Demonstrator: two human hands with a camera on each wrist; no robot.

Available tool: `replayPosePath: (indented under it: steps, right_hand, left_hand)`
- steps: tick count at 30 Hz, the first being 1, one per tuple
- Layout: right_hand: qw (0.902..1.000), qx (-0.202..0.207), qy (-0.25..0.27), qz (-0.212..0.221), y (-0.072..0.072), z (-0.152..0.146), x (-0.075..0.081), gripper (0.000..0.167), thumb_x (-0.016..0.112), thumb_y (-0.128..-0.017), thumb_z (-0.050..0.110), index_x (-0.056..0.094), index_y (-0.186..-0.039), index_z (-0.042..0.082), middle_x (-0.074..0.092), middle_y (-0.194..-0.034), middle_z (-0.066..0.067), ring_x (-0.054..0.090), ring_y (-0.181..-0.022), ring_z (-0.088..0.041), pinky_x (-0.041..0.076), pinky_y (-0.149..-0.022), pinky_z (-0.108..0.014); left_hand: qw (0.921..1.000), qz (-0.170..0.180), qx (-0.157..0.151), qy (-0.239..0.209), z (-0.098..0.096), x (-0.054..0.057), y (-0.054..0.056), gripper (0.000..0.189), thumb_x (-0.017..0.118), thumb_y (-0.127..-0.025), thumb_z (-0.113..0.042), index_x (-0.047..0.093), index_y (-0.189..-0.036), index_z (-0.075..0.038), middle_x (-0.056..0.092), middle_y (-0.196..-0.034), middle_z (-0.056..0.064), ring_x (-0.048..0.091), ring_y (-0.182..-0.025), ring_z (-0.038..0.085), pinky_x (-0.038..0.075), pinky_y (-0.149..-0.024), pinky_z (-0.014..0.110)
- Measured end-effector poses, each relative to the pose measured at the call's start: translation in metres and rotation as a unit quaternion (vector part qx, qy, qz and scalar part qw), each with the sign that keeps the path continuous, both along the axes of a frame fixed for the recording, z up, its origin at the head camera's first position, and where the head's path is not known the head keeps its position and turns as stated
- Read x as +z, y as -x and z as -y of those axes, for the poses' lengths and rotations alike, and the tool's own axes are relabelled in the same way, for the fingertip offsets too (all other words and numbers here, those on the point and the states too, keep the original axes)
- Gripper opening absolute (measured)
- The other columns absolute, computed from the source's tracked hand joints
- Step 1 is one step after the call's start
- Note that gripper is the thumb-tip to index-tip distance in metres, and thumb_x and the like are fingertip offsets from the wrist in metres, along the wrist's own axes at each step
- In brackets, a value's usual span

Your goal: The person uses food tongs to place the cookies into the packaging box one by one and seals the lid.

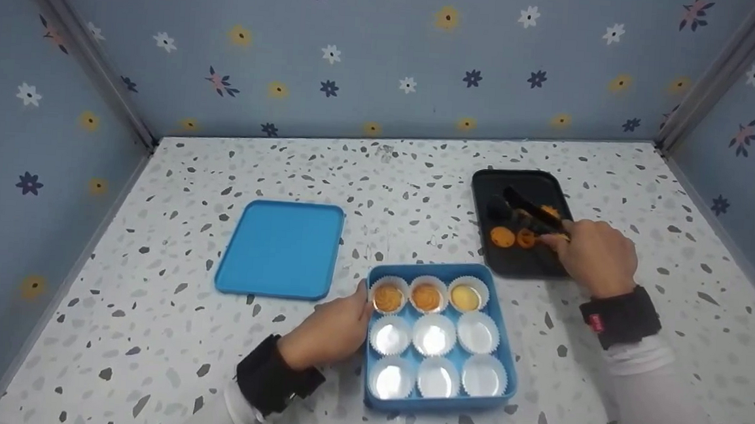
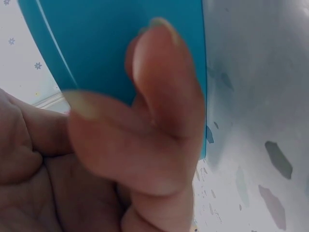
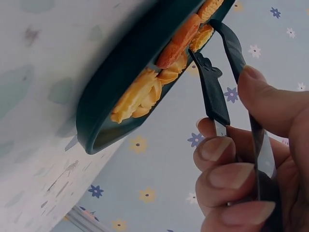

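Note:
My right hand (image 1: 601,257) holds black and metal tongs (image 3: 215,94) over the black tray (image 1: 512,266). Their jaws stand apart, with the tips close to the orange and yellow cookies (image 3: 140,94). A round cookie (image 1: 502,237) lies at the tray's left side. By the left wall of a blue box (image 1: 441,407) is my left hand (image 1: 334,330), its bent fingers (image 2: 166,82) against that wall. White paper cups (image 1: 434,335) fill the box in rows. Two orange-brown cookies (image 1: 388,298) and a paler yellow one (image 1: 465,298) sit in the back-row cups; the other cups are empty.
A flat blue lid or tray (image 1: 283,249) lies left of the box on the speckled white table (image 1: 411,194). Flower-patterned panels (image 1: 373,61) enclose the table at the back and both sides.

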State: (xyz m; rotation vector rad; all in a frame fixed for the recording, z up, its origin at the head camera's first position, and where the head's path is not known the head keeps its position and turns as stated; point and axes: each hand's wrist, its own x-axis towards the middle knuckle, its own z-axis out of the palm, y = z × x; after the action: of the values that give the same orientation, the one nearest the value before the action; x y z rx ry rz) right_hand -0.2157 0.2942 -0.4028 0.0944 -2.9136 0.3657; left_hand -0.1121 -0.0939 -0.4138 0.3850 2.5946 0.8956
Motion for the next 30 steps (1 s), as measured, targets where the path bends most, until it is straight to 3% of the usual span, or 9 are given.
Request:
replayPosePath:
  steps: [8,14,18,22,30]
  right_hand:
    - [0.9998,0.0,0.003,0.021,-0.002,-0.002,0.004,0.059,0.068,-0.093,0.045,0.064,-0.128,-0.003,0.067,-0.099,-0.031,0.057,-0.063,-0.032,0.043,-0.048,-0.047]
    - [0.9992,-0.004,-0.001,0.041,-0.002,-0.002,0.008,0.063,0.065,-0.093,0.049,0.062,-0.131,-0.002,0.065,-0.108,-0.033,0.059,-0.069,-0.035,0.045,-0.052,-0.049]
    - [0.9989,-0.003,-0.005,0.046,-0.005,-0.002,0.016,0.063,0.064,-0.094,0.049,0.062,-0.132,0.0,0.066,-0.088,-0.026,0.054,-0.062,-0.031,0.038,-0.048,-0.041]
    - [0.9997,0.01,-0.004,0.024,-0.012,0.003,0.026,0.058,0.067,-0.093,0.046,0.064,-0.129,0.0,0.057,-0.067,-0.013,0.046,-0.053,-0.026,0.03,-0.044,-0.035]
    - [0.998,0.047,0.016,-0.038,-0.029,0.021,0.042,0.053,0.072,-0.09,0.041,0.068,-0.125,0.001,0.053,-0.056,-0.006,0.036,-0.045,-0.02,0.025,-0.04,-0.034]
  left_hand:
    - [0.9996,-0.023,-0.016,0.005,0.0,0.002,-0.001,0.058,0.029,-0.11,-0.025,0.019,-0.15,0.016,0.046,-0.143,0.029,0.048,-0.13,0.037,0.038,-0.108,0.049]
    - [0.9998,-0.017,-0.012,0.005,0.0,0.001,0.0,0.059,0.029,-0.11,-0.026,0.018,-0.15,0.015,0.044,-0.145,0.027,0.047,-0.131,0.036,0.037,-0.11,0.048]
    - [0.9999,-0.012,-0.01,0.004,0.0,0.0,0.0,0.059,0.028,-0.11,-0.028,0.017,-0.151,0.014,0.042,-0.147,0.026,0.045,-0.133,0.035,0.035,-0.111,0.047]
    - [1.0,-0.007,-0.007,0.002,0.0,0.0,0.0,0.06,0.028,-0.11,-0.029,0.017,-0.152,0.012,0.041,-0.148,0.025,0.044,-0.134,0.034,0.034,-0.111,0.047]
    - [1.0,0.001,0.001,0.007,-0.001,0.0,-0.001,0.061,0.026,-0.11,-0.031,0.014,-0.153,0.01,0.046,-0.144,0.026,0.055,-0.124,0.033,0.038,-0.109,0.048]
